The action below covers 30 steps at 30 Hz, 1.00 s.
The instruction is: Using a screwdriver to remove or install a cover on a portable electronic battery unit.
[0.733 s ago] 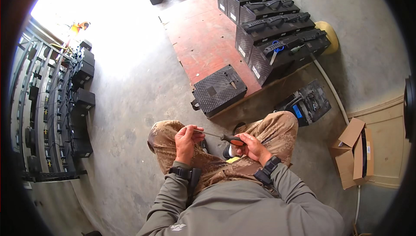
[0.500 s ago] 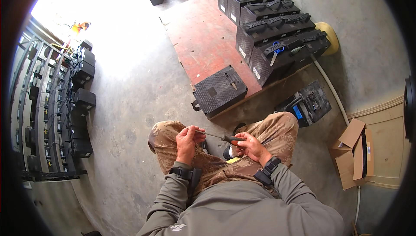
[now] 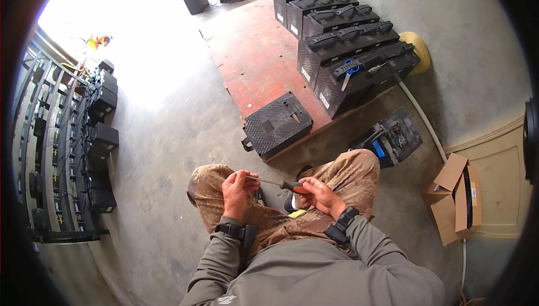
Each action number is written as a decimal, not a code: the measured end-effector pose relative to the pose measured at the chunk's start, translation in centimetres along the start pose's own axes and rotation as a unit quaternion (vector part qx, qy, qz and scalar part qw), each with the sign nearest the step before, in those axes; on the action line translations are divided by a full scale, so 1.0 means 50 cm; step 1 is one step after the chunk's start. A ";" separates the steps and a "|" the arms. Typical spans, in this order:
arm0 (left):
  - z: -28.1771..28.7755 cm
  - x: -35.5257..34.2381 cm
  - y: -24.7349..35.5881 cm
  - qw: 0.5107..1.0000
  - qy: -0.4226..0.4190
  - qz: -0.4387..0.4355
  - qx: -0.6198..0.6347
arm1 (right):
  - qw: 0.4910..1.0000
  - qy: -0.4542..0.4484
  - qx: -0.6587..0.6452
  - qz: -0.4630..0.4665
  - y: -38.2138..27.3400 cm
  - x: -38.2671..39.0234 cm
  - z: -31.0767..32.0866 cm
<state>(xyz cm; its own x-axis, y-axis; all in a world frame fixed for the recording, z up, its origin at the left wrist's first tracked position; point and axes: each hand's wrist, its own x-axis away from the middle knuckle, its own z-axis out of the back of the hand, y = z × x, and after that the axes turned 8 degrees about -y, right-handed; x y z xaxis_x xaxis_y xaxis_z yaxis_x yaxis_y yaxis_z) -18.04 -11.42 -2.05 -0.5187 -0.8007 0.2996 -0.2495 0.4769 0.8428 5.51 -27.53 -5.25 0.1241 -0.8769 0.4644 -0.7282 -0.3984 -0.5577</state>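
Observation:
Across my lap lies the line of a screwdriver (image 3: 289, 186) with a black and orange handle, its thin shaft pointing left. Closed around the handle is my right hand (image 3: 323, 196). My left hand (image 3: 236, 192) pinches the shaft near its tip; the very tip is hidden by the fingers. Both hands hover just above my camouflage-patterned trousers (image 3: 281, 222). Beyond my knees, a black textured case (image 3: 276, 129) with a side handle rests on the near end of a reddish board (image 3: 247, 76). A small pointed metal piece lies on that case.
Several black cases with handles (image 3: 351, 39) stand in a row on the right; blue-handled scissors (image 3: 349, 73) lie on the nearest. A black tool case (image 3: 393, 137) is on the floor, beside an open cardboard box (image 3: 452, 193). A metal rack (image 3: 62, 149) with black boxes lines the left.
The whole view has shifted slightly, so the surroundings sit a little further left. Both hands keep their hold on the screwdriver, nearly unchanged.

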 end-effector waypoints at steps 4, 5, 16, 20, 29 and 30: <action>0.000 -0.001 0.000 1.000 0.000 -0.004 0.012 | 0.999 -0.014 -0.041 -0.011 -0.001 0.004 0.003; 0.001 -0.001 0.000 1.000 0.000 -0.004 0.012 | 0.999 -0.009 -0.043 -0.012 -0.002 0.005 -0.001; 0.000 -0.001 0.002 1.000 -0.007 -0.009 0.012 | 0.999 -0.030 -0.034 0.002 -0.001 0.003 0.008; 0.004 -0.003 -0.001 1.000 -0.009 -0.011 0.010 | 1.000 -0.002 -0.030 -0.006 -0.006 0.004 -0.003; 0.003 -0.003 -0.003 1.000 -0.011 -0.006 0.014 | 0.999 -0.018 -0.039 -0.004 -0.012 0.010 -0.011; 0.003 -0.003 -0.004 1.000 -0.008 -0.013 0.011 | 0.999 -0.010 -0.046 -0.006 -0.010 0.010 -0.012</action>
<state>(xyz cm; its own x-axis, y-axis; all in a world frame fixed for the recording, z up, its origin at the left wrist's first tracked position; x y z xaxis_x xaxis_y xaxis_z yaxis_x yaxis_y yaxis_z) -18.04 -11.35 -2.31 -0.5239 -0.8079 0.2701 -0.2816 0.4635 0.8401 5.56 -27.61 -4.32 0.1462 -0.8774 0.4569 -0.7852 -0.3838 -0.4860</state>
